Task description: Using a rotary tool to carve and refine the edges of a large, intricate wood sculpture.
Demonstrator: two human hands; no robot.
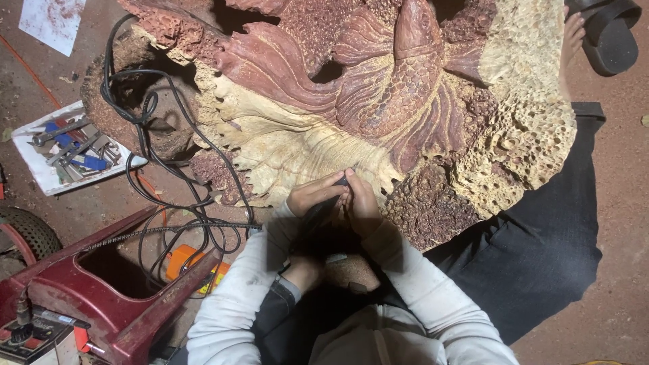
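A large wood carving (378, 101) of a red-brown fish with flowing fins lies tilted in front of me, with pale yellow wood below it. My left hand (312, 195) and my right hand (360, 203) are both wrapped around a dark handheld carving tool (323, 208), its tip pressed against the pale lower edge of the carving. Both of my arms are in light grey sleeves. The tool's tip is hidden by my fingers.
Black cables (155, 135) loop across the dirt floor at left. A white tray (42, 172) with metal tools and blue-handled pieces lies far left. A red plastic stool (128, 318) is at bottom left, next to an orange object (182, 260). A sandalled foot (605, 34) shows top right.
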